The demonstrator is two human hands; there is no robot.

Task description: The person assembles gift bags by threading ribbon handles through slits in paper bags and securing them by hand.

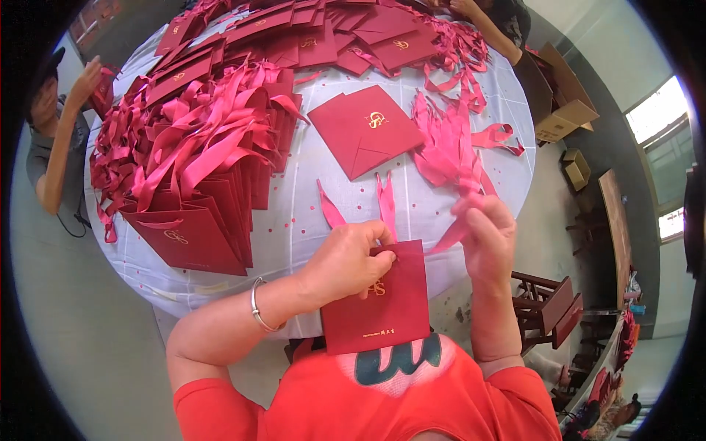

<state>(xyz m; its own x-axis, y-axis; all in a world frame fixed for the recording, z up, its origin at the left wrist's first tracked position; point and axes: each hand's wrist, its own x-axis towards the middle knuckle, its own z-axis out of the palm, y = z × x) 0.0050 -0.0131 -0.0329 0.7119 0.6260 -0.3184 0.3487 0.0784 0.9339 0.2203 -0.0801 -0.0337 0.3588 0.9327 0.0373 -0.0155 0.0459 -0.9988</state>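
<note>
A flat dark-red paper gift bag [375, 316] with gold print leans against my body at the table's near edge. My left hand [346, 257], a silver bangle at its wrist, pinches the bag's top edge between thumb and fingers. Beyond that edge, two pink ribbon ends [386, 202] lie on the cloth. To the right of the bag, my right hand [489, 235] is closed on a pink ribbon [450, 237] that stretches toward the bag's top corner. A bundle of loose pink ribbons [445, 143] lies just past this hand, which is slightly blurred.
A white-covered round table [294, 198] carries flat red bags [371, 128] ahead and ribboned bags [187, 235] standing at left. More bags [316, 44] cover the far side. One person [55, 140] sits at left, another's arm [489, 29] shows far right. Cartons [566, 95] and stools [548, 305] stand right.
</note>
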